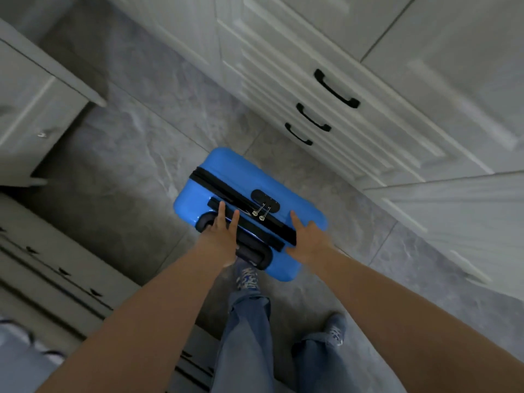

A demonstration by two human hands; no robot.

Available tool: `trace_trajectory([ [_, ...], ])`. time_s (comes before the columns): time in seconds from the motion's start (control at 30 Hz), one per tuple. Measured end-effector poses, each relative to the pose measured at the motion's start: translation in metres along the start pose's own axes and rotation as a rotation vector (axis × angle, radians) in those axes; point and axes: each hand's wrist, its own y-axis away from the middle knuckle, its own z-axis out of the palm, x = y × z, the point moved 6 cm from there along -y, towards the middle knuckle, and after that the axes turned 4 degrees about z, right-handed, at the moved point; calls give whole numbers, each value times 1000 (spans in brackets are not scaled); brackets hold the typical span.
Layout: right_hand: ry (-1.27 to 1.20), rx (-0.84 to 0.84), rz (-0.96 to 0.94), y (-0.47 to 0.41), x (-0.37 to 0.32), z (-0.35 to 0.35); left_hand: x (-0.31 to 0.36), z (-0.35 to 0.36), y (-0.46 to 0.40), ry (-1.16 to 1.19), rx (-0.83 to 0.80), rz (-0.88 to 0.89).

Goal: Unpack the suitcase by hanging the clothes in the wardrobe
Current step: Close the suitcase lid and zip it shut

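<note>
A blue hard-shell suitcase [226, 168] stands upright on the grey tiled floor, seen from above. Its black zip is shut, and two metal pulls sit at the black lock [265, 199]. My left hand [219, 234] lies over the black handle [253, 255] on the suitcase top, fingers stretched and apart. My right hand [307, 239] rests on the right end of the top, also with spread fingers. The white wardrobe [425, 66] rises just beyond the suitcase, its doors shut. No clothes are visible.
Three wardrobe drawers with black handles [336, 89] face the suitcase. A white cabinet [31, 109] stands at the left and a low white unit [56, 268] at the lower left. My legs in blue jeans [246, 336] stand right behind the suitcase.
</note>
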Motion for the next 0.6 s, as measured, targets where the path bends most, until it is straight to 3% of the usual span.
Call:
trace_trajectory([
  [0.13,141,117,-4,-2,-42,-6,-48,-25,-3,45,50,-49],
  [0.23,273,254,-66,-7,-75,-12,-76,-27,-8,219,118,-131],
  [0.37,325,263,-84,-23,-108,-15,-97,-32,-22,484,184,-186],
  [0.6,274,228,-100,-44,-153,-36,-147,-72,-34,384,162,-138],
])
